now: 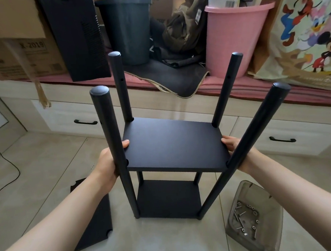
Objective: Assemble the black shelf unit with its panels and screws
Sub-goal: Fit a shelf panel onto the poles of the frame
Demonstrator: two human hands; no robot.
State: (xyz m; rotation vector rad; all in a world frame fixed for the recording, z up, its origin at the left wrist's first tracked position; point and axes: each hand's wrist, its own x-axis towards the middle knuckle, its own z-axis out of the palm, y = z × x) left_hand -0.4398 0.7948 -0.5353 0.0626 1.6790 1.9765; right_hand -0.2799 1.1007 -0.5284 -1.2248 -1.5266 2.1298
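Head view: the left hand and right hand grip the middle shelf panel at its side edges, between the four posts, above the bottom panel on the floor. Keep it level; align corner notches with post holes before screwing.

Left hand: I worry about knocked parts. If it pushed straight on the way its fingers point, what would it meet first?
The left hand already grips the middle shelf panel at its edge, so that panel comes first; depth beyond is unclear.
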